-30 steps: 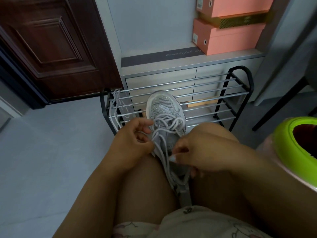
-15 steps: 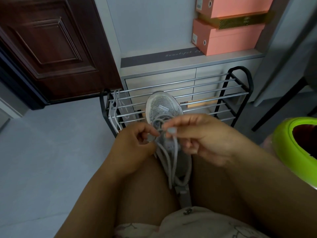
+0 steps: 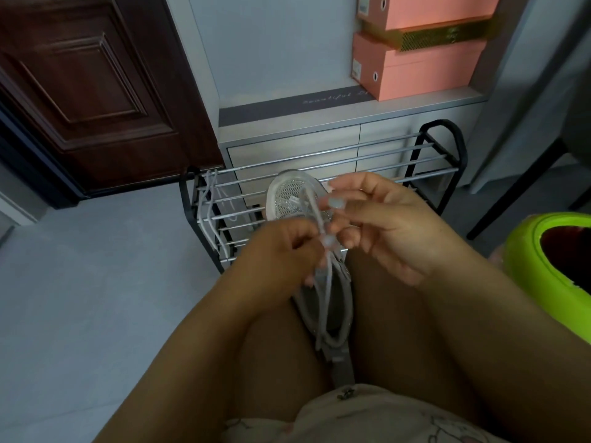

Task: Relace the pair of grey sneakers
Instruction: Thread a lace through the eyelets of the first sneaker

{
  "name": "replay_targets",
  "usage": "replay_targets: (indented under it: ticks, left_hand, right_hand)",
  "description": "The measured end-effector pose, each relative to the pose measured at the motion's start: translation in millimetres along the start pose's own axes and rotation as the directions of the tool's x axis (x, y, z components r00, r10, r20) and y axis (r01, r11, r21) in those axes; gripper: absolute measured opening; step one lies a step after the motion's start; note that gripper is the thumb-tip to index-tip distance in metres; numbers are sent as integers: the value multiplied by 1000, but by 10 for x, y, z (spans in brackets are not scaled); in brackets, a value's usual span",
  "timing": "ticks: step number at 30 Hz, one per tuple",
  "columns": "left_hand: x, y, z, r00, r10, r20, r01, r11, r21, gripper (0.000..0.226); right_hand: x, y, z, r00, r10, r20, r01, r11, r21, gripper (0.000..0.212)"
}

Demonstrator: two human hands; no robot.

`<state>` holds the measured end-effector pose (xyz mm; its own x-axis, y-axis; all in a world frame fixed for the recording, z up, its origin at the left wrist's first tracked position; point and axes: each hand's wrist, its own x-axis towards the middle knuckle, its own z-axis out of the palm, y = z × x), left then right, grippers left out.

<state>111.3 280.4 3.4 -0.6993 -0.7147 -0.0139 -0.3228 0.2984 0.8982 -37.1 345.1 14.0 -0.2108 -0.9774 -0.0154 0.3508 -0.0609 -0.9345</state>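
- Sneaker [image 3: 289, 199], grey with a mesh toe, lies wedged between the person's thighs, toe pointing away toward the shoe rack [image 3: 377, 161].
- Left hand [image 3: 281, 254] sits over the sneaker's midsection, fingers curled and pinching the lace [image 3: 326, 302] close to the eyelets.
- Right hand [image 3: 387, 219] is raised just above and right of the toe, thumb and forefinger pinching a strand of the same lace; the two hands nearly touch.
- Lace loops hang down across the sneaker's opening toward the heel.
- Count: one sneaker in view; one spare lace [image 3: 208, 215] draped over the rack's left end; two pink shoeboxes [image 3: 425, 68] stacked on the cabinet ledge.
- Surroundings: dark wooden door [image 3: 89, 91] at left, green bin [image 3: 550, 270] at right, grey floor.
- Both hands cover the sneaker's tongue and eyelets, so the lacing stage cannot be told.
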Motion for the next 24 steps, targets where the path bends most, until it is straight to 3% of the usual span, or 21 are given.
replay_targets:
  ticks: [1,3,6,8,10,13,17,19,21,24]
  left_hand:
    - [23,28,-22,999,-12,-51,8,997,-75,23]
    - [76,95,-70,992,-19,-124,-8,977,-212,24]
    - [158,180,-94,988,11,-156,-60,946,-318,24]
    - [208,188,-92,982,-2,-186,-70,923,-379,24]
    - [228,175,-93,976,-56,-210,-35,914,-404,22]
    - [175,94,-3,951,-214,-222,131,933,-336,19]
    - [76,-116,238,950,-254,-181,269,961,63,25]
    - [47,-177,342,954,-232,-188,268,943,196,41]
    - [31,-233,450,962,-151,-226,220,920,323,41]
    - [34,-294,560,956,-244,-165,246,969,-8,23]
  right_hand:
    - [-13,-10,-36,1000,21,14,-18,985,-174,33]
    - [-46,-15,-110,988,108,108,-25,812,-583,33]
    - [-76,20,-167,949,249,193,13,581,-814,11]
    - [-67,46,-199,953,254,164,-20,595,-803,13]
    - [-40,56,-258,981,174,81,-71,720,-691,16]
    - [-18,49,-340,998,63,-26,-68,877,-476,7]
    - [8,119,-335,995,47,-90,-76,931,-356,9]
    - [16,165,-312,994,29,-105,-68,918,-390,6]
    - [26,201,-303,994,-10,-109,-42,888,-458,5]
    - [28,228,-293,991,-71,-109,3,850,-527,7]
